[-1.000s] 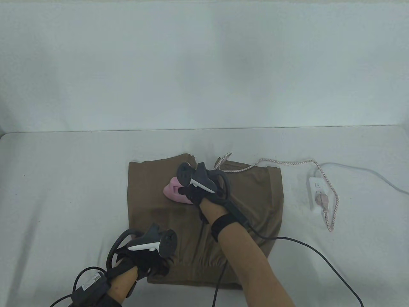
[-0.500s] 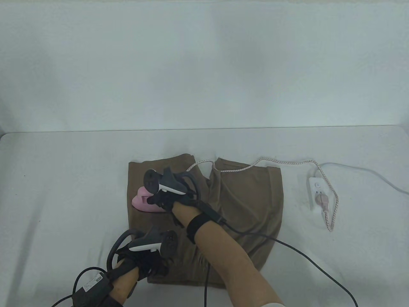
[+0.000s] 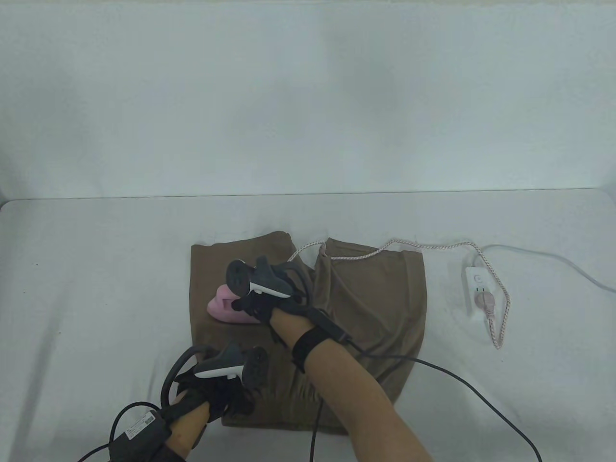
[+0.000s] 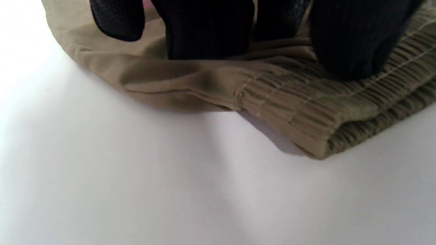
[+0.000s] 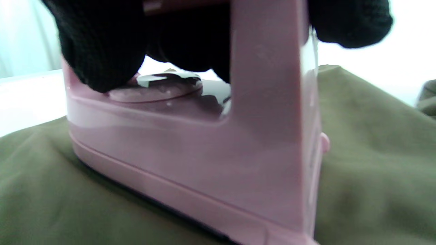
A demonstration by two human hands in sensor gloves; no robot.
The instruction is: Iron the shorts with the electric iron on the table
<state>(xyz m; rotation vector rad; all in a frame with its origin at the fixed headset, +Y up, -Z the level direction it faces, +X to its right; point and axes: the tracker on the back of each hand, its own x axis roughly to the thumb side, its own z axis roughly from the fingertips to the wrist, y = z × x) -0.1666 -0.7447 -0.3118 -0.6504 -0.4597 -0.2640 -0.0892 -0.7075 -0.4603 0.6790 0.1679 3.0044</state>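
Change: since half a second ago the iron [image 3: 230, 309] has slid a little rightward across the left leg of the shorts [image 3: 375, 308], carried by the right hand [image 3: 262, 304]; a second ago it sat further right, near the middle. The left hand [image 3: 226, 392] has stayed where it was.
Right hand: fingers curled round the pink iron's handle, as the right wrist view shows, with the gloved fingers [image 5: 98, 44] wrapped over the top bar; the soleplate lies flat on the cloth.
Left hand: resting on the near-left corner of the shorts, fingertips [image 4: 207, 30] pressing down on the fabric beside the ribbed waistband [image 4: 306, 105]; fingers look fairly straight and grip nothing.
Shorts: brown, spread flat on the white desk [image 3: 96, 288], under both hands; the waistband is toward the person, the leg hems beyond the right hand.
Iron: on the shorts, beyond the left hand, nose pointing left.
Cord: a braided white-and-red cord [image 3: 414, 244] runs from behind the right hand, over the far edge of the shorts, out to the right.
Power strip: white power strip [image 3: 476, 288], well to the right of the right hand, with the iron's plug in it.
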